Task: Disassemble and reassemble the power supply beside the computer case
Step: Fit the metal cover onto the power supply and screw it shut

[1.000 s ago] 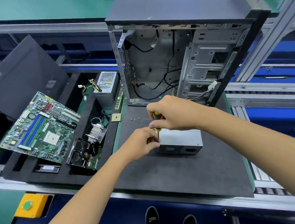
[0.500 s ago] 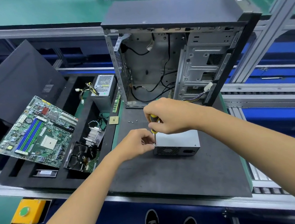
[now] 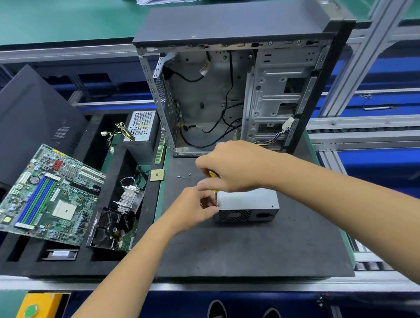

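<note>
While my right hand [image 3: 233, 168] keeps gripping the screwdriver [image 3: 214, 184] upright, my left hand [image 3: 196, 207] still pinches its shaft at the power supply's [image 3: 248, 203] nine-o'clock corner; nothing has shifted, so that screw remains unfinished.

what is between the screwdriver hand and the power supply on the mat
Nothing visible. The right hand grips the screwdriver, whose shaft runs down to the left top edge of the power supply. The left hand pinches near the tip. The loose screws lie behind, clear of it.
</note>
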### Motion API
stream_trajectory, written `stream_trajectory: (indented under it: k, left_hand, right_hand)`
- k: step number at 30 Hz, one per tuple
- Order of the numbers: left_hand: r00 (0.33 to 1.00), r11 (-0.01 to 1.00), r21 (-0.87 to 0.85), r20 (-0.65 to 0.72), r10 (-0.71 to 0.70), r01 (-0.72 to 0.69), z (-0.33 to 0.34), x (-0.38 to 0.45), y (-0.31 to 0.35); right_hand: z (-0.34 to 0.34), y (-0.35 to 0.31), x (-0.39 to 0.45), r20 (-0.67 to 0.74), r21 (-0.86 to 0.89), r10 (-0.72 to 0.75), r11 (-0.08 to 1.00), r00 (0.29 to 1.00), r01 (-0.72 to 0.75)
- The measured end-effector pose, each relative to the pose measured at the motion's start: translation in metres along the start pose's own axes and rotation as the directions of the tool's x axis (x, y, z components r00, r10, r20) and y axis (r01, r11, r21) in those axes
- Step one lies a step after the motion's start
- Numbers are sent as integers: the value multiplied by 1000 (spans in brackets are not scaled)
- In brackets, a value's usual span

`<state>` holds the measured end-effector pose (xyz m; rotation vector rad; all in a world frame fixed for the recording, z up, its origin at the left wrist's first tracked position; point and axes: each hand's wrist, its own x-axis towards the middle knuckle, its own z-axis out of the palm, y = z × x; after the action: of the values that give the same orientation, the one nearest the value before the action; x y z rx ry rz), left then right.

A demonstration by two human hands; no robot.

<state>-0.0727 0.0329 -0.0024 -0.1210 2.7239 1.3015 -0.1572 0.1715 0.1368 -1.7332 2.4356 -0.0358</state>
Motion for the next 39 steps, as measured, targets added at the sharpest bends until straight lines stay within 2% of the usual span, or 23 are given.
stream_trajectory:
  k: [3, 5, 9, 13, 15, 19, 21, 26, 31, 36, 39]
  left_hand:
    - [999, 999, -49, 35, -5, 6, -3, 2, 2]
    - [998, 998, -59, 60, -2, 6, -5, 3, 2]
    - [997, 995, -100, 78, -18, 26, -6, 5, 1]
    - [996, 995, -84, 86, -39, 47, -8, 7, 1]
    - [995, 996, -77, 88, -41, 48, -8, 7, 0]
    - [994, 994, -106, 108, -28, 40, -9, 8, -1]
    - [993, 993, -112, 116, -23, 36, -8, 8, -2]
    - [989, 992, -112, 142, -33, 49, -8, 10, -4]
    - [985, 987, -140, 166, -54, 78, -8, 12, -4]
    - [987, 985, -164, 160, -30, 57, -10, 10, 1]
    - [985, 985, -158, 169, -36, 63, -11, 11, 2]
  right_hand:
    - [-6, 1, -1, 84, 117, -29, 993, 996, 19]
    - [-9, 1, -1, 122, 134, -40, 991, 992, 23]
    - [-7, -1, 2, 71, 38, 41, 998, 997, -44]
    - [-2, -5, 6, 21, -158, 67, 985, 998, -63]
    - [-1, -5, 6, 22, -192, 76, 979, 997, -70]
    - [-6, -3, 0, 133, 8, -14, 1000, 991, 13]
    - [-8, -5, 0, 168, 55, -52, 998, 984, 43]
    - [-5, -8, 6, 39, -95, 15, 995, 999, -11]
    - [-1, -13, 7, 22, -232, -6, 973, 1000, 11]
    - [-10, -9, 1, 185, -68, 0, 998, 983, 13]
    - [-9, -10, 1, 195, -72, 2, 997, 981, 12]
